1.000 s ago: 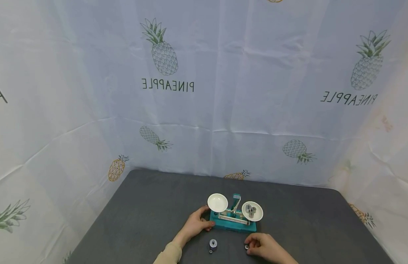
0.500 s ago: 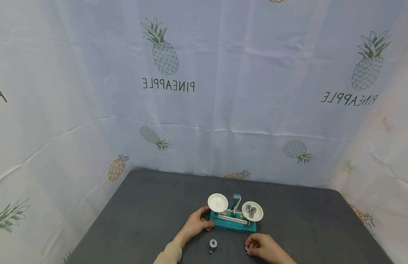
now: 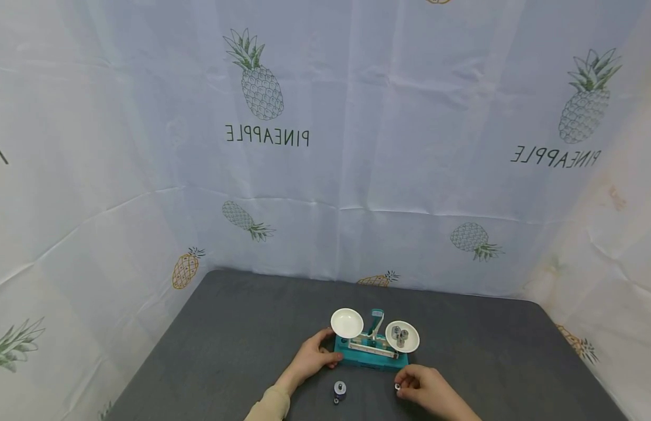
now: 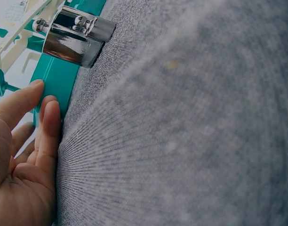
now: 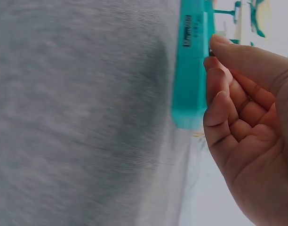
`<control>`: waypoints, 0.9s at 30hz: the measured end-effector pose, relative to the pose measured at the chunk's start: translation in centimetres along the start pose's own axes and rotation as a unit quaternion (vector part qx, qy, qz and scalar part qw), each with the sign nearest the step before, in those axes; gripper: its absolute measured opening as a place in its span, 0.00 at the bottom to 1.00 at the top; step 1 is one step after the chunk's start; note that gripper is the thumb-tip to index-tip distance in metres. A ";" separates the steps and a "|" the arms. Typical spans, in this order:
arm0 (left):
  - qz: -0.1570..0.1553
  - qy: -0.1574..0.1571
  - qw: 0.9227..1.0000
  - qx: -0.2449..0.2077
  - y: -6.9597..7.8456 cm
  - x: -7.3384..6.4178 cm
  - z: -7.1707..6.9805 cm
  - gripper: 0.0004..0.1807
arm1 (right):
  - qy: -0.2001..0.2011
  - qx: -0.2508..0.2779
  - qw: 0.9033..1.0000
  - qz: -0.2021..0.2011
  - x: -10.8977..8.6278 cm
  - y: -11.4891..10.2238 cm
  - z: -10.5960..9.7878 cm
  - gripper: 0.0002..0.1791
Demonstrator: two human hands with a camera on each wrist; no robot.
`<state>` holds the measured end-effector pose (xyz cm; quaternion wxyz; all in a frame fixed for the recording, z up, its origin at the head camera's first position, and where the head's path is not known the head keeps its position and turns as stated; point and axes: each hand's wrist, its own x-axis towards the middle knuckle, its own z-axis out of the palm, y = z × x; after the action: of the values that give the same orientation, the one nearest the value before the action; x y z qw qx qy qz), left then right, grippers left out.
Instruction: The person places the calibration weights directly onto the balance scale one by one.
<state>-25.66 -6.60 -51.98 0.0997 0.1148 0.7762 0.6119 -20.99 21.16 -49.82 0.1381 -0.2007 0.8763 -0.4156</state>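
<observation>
Right hand (image 3: 433,390) pinching a small weight (image 3: 397,386), left hand (image 3: 310,358) on the balance (image 3: 372,360)

Right: thumb and forefinger closed narrow on the small weight, other fingers curled toward my palm. It's at my fingertips, in front of the balance's right end. Right wrist view gives only a dark sliver between the fingertips; the rest is hidden, and I can't tell if it touches the table (image 3: 241,333).

Left: holding the left end of the teal base. Thumb at the front corner, fingers reaching round the end, grip no wider than the base. Pale sleeve (image 3: 270,404) at that wrist.

Balance: standing on the table, long side facing me, teal post (image 3: 377,316) between two white pans. Left pan (image 3: 347,323) shows its white inside. Right pan (image 3: 411,344) carries a tight cluster of metal weights (image 3: 400,335); looks like three. Dark label (image 5: 187,31) on the front of the base, too blurred to read.

On the table, in front of the balance and between my hands: a large chrome weight (image 4: 68,40), upright, knob on top. A little weight (image 4: 101,29), also knobbed and upright, just beside it on my side. Can't tell if those two touch.

Behind the table: white curtain (image 3: 388,169) with pineapple prints and mirrored lettering.
</observation>
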 end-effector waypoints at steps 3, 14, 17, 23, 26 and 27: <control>0.002 0.001 1.000 0.001 0.0 0.0 0.0 0.30 | 0.025 -0.014 1.000 -0.004 -0.1 -0.6 -0.6 0.10; -0.001 0.006 1.000 0.006 -2.7 1.4 0.2 0.33 | 0.178 -0.060 0.982 0.016 -0.3 -1.9 -2.1 0.11; 0.001 0.008 1.000 0.006 -2.7 1.4 0.2 0.33 | 0.215 -0.061 0.975 0.018 -0.1 -2.2 -2.4 0.10; -0.001 0.009 1.000 0.009 -2.8 1.4 0.3 0.32 | 0.252 -0.088 0.963 0.034 0.7 -2.5 -3.0 0.09; 0.001 0.010 1.000 0.014 -1.9 0.9 0.3 0.31 | 0.258 -0.111 0.959 0.045 1.2 -2.7 -3.1 0.09; 0.003 0.009 1.000 0.015 -1.4 0.6 0.2 0.31 | 0.258 -0.114 0.958 0.048 1.3 -2.7 -3.2 0.09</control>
<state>-26.23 -6.51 -53.37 0.0890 0.1126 0.7856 0.6018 -22.75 21.13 -45.82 -0.0964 -0.0586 0.9325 -0.3430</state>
